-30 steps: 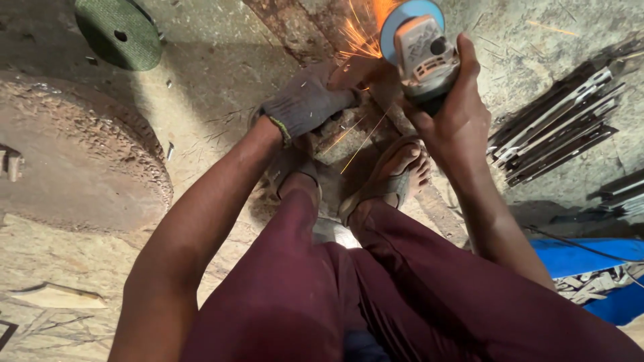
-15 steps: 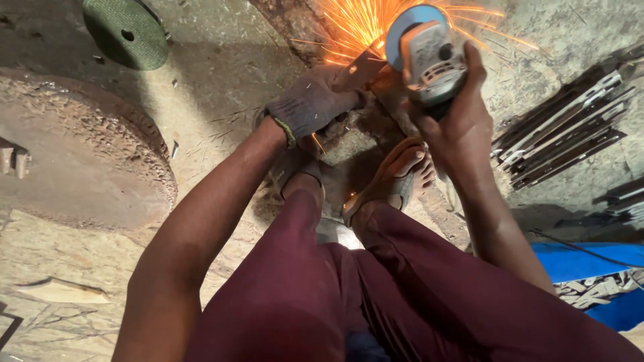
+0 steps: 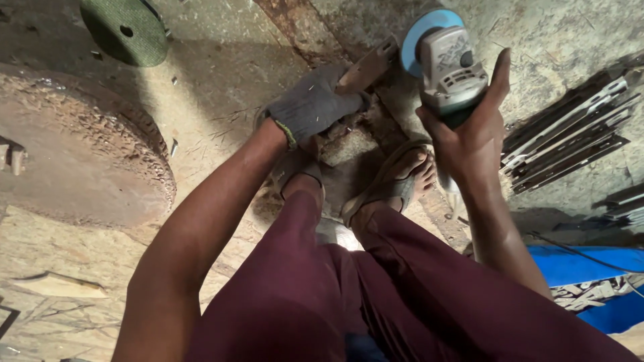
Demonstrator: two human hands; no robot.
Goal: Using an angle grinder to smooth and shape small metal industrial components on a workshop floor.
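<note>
Far left, a large round rusty metal disc (image 3: 74, 147) lies flat on the floor (image 3: 215, 87), its rim crusted and rough. Above it, a green abrasive wheel (image 3: 124, 30) with a centre hole, also flat on the floor, apart from the disc. Bottom left, a pale wood scrap (image 3: 57, 285) on the dusty ground.

Centre: left hand (image 3: 312, 107) in a grey knit glove with green cuff edge, fingers curled shut around a flat brown metal piece (image 3: 367, 67), rusty-looking, tilted up toward the grinder. Piece sits just in front of the person's sandalled feet (image 3: 396, 181), over a rusty strip (image 3: 302, 27) running across the floor. Maroon trousers fill the lower frame.

Right of that: bare right hand (image 3: 469, 134) wrapped tight around the body of an angle grinder (image 3: 449, 67), grey-white housing, blue guard at top. Guard edge just beside the metal piece's upper end; contact cannot be told.

Far right: stack of flat dark metal strips (image 3: 570, 141) lying on the floor, pale edges showing. Bottom right, blue sheet (image 3: 583, 265) with a thin cable (image 3: 570, 245) across it.
</note>
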